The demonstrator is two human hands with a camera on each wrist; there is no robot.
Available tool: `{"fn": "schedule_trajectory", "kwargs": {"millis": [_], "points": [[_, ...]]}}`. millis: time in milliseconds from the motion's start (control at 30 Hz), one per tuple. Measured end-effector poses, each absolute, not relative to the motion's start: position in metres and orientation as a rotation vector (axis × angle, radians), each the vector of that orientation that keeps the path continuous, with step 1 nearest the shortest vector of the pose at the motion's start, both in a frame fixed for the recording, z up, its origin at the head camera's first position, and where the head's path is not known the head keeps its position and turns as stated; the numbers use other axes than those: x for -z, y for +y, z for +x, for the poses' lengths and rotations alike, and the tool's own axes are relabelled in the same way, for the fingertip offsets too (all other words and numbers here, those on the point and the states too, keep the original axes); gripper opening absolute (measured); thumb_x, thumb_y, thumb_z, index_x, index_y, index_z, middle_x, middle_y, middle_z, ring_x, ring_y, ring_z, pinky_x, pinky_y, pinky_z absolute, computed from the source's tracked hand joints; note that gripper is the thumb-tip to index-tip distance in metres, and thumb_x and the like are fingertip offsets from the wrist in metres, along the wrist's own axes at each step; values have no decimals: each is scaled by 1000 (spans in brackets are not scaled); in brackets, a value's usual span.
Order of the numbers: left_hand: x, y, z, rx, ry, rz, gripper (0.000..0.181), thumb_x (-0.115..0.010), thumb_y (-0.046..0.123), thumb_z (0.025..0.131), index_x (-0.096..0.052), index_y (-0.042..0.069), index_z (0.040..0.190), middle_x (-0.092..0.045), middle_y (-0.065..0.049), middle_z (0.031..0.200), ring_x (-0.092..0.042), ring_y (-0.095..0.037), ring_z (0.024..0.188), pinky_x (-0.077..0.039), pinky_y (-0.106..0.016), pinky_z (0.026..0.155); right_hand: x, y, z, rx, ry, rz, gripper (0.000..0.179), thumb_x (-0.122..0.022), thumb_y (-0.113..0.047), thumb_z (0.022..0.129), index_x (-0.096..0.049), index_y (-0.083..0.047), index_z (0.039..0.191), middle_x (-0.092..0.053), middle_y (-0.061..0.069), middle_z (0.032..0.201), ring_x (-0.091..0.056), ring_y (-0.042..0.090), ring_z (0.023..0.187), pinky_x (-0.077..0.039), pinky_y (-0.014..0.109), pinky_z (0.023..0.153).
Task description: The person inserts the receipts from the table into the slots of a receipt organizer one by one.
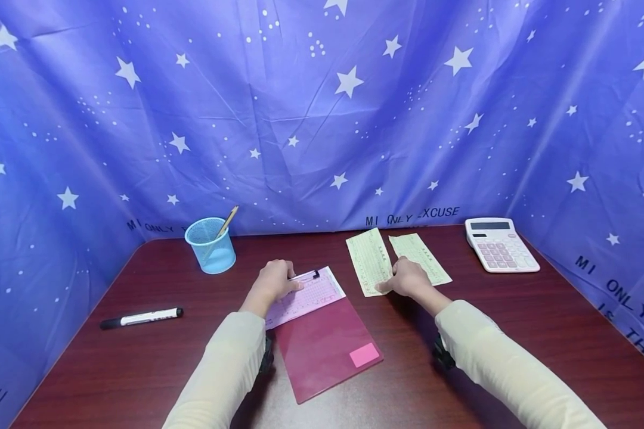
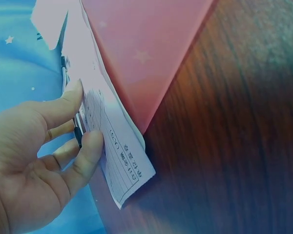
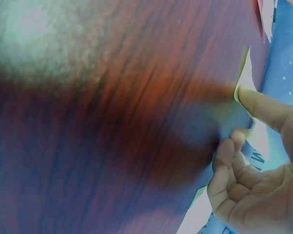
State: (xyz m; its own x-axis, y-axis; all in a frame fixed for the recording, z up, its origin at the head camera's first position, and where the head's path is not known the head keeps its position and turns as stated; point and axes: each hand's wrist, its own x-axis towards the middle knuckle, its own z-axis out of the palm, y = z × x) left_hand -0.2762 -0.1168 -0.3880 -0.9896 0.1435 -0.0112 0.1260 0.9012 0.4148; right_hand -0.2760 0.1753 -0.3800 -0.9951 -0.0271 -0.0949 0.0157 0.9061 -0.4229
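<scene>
A dark red clipboard (image 1: 327,354) lies at an angle on the table, with a pink printed form (image 1: 308,296) and a white sheet across its clip end. My left hand (image 1: 276,281) grips that end beside the metal clip (image 1: 316,274); its thumb (image 2: 71,100) lies on the form and some fingers are partly hidden behind the edge. To the right, my right hand (image 1: 408,279) pinches the lower edge of a pale yellow slip (image 1: 368,259), which curls up at the thumb (image 3: 263,105). A second yellow slip (image 1: 421,259) lies beside it, partly behind that hand.
A blue mesh pen cup (image 1: 210,247) with a pencil (image 1: 227,221) stands at the back left. Nearer on that side lies a black-and-white marker (image 1: 142,318). A pink-and-white calculator (image 1: 501,245) sits back right. A starry blue curtain (image 1: 300,119) borders the table (image 1: 515,333).
</scene>
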Motion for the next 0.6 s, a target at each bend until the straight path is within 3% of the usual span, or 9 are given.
{"fn": "schedule_trajectory", "kwargs": {"millis": [167, 367, 533, 600], "points": [[387, -117, -276, -668, 3019, 225, 24, -84, 20, 86, -65, 5, 83, -64, -9, 85, -62, -24, 82, -53, -39, 80, 380, 180, -276, 697, 2963, -11, 49, -88, -29, 77, -58, 6, 94, -63, 18, 90, -59, 34, 85, -49, 45, 77], [389, -119, -278, -651, 3043, 268, 26, -84, 20, 84, -63, 6, 80, -63, -9, 82, -62, -24, 80, -53, -38, 77, 377, 190, -276, 819, 3011, -74, 52, -82, -21, 81, -57, 11, 114, -66, 25, 101, -61, 45, 102, -48, 53, 89], [387, -119, -277, -665, 3028, 250, 26, -84, 20, 85, -64, 5, 80, -64, -9, 83, -62, -25, 81, -53, -40, 80, 370, 195, -273, 915, 3102, -164, 31, -79, -17, 83, -64, 4, 101, -63, 14, 79, -61, 37, 86, -49, 49, 79], [387, -119, -277, -670, 3028, 242, 25, -84, 20, 85, -64, 6, 81, -64, -9, 83, -62, -24, 79, -53, -39, 78, 368, 197, -272, 924, 3135, -189, 24, -77, -17, 86, -67, 1, 98, -64, 13, 79, -62, 37, 85, -49, 49, 78]]}}
